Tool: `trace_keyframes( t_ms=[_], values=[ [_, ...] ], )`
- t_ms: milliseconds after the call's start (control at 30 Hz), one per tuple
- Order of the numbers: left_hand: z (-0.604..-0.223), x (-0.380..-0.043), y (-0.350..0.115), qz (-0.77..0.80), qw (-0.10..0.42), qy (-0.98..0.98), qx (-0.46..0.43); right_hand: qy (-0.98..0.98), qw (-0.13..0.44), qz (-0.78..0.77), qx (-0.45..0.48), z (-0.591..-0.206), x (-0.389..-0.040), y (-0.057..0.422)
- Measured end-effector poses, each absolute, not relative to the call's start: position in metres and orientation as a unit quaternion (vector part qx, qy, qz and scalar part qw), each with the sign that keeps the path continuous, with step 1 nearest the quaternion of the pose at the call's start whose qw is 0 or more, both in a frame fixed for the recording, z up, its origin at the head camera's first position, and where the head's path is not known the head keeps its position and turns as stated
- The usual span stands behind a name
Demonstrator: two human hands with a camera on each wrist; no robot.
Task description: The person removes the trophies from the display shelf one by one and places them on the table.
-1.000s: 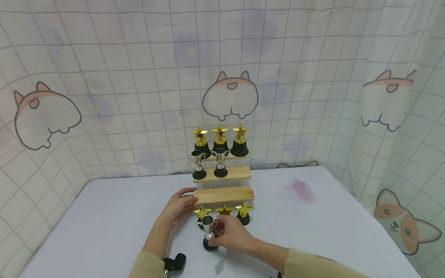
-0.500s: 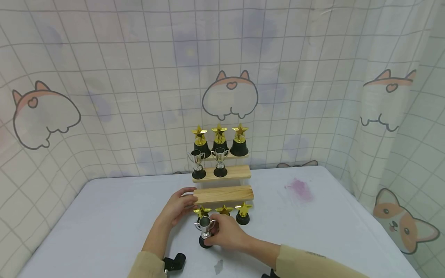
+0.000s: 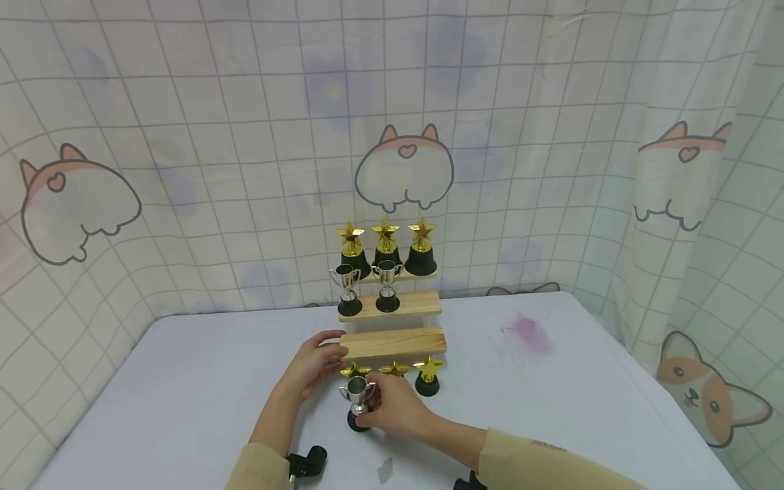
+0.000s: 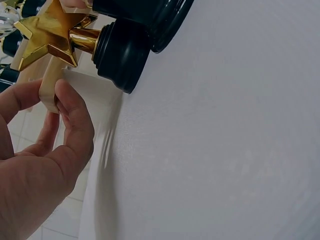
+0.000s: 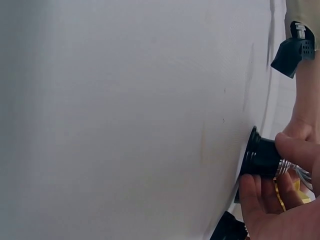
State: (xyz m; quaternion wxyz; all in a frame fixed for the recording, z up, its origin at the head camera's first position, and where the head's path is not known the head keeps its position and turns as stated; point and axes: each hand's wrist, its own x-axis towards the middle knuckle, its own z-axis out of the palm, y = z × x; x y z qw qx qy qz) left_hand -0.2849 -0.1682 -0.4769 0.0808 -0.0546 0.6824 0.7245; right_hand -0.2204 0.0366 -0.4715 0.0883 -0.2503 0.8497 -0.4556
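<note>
My right hand [image 3: 401, 408] grips a small silver trophy cup [image 3: 357, 391] with two handles. Thumb and fingers hold its black base [image 5: 262, 157] in the right wrist view. The cup is upright, close above or on the tablecloth; I cannot tell which. It stands in front of the left gold star trophy [image 3: 355, 371]. My left hand [image 3: 314, 364] pinches the left end of the lowest wooden shelf [image 3: 395, 344]; the left wrist view shows thumb and fingers around the wood [image 4: 49, 90]. Part of the middle star trophy [image 3: 394, 369] is hidden behind my right hand.
The right star trophy [image 3: 427, 376] stands on the table in front of the rack. Two silver cups [image 3: 387, 286] stand on the middle shelf [image 3: 422, 303], leaving its right part bare. Gold star trophies [image 3: 421, 248] line the top shelf. A patterned curtain [image 3: 245, 170] hangs behind.
My right hand has moved the silver trophy cup a little left and toward the rack, in front of the left star trophy. My left hand stays at the lowest shelf's end.
</note>
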Motion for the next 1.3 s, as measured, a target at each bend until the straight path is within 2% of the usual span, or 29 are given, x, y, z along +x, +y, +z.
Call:
trace_keyframes(
  t_ms=[700,1133,1300],
  values=[
    [-0.479,-0.285,-0.169,0.725,0.082,0.682,-0.057,0.855,0.054,-0.437,-0.275,-0.470,-0.215,0.043],
    [-0.480,-0.286,-0.169,0.725,0.079,0.681,-0.061,0.849,0.066,-0.444,-0.278,-0.460,-0.209,0.065],
    [-0.478,-0.286,-0.168,0.724,0.081,0.682,-0.061,0.846,0.087,-0.449,-0.273,-0.453,-0.206,0.075]
  ],
)
